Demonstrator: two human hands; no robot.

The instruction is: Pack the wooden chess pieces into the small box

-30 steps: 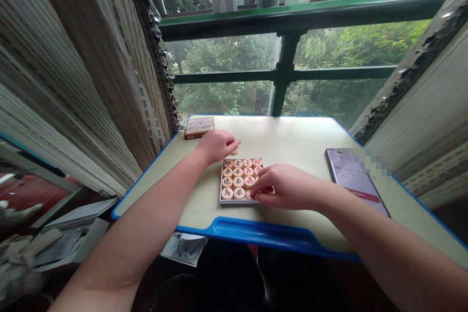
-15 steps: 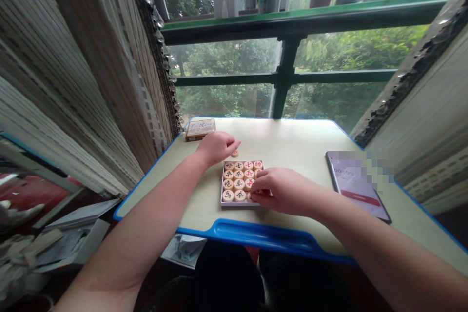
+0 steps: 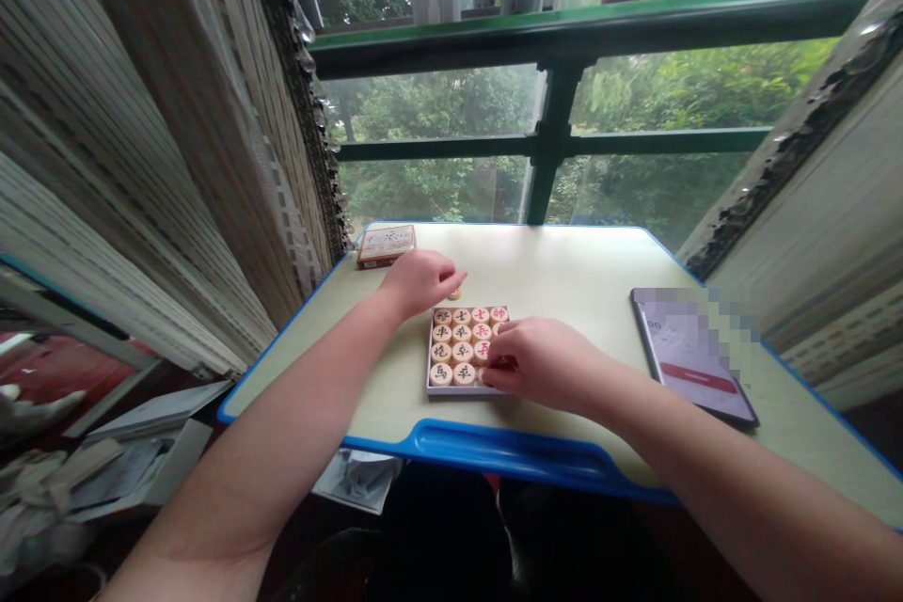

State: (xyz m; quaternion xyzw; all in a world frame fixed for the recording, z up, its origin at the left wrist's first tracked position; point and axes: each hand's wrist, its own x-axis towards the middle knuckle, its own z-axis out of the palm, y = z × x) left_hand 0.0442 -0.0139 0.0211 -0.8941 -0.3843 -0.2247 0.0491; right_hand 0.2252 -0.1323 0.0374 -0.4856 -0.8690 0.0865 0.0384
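A shallow white box holds round wooden xiangqi pieces in rows, with black characters on the left and red ones to the right. My right hand is closed over the box's right side, its fingertips pinched at a xiangqi piece in the nearest row. The fingers hide most of that piece and others around it. Behind the box, my left hand has its thumb and fingers closed at another single xiangqi piece, low over the table; only the piece's near edge shows.
The pale table has a blue rim and a blue trough at its near edge. A flat printed box lies at the far left. A tablet or large phone lies on the right. Curtains flank the window beyond.
The view has shifted slightly. Both hands stay nearly where they were, the right one's fingers still at the box's near row, the left at the single xiangqi piece.
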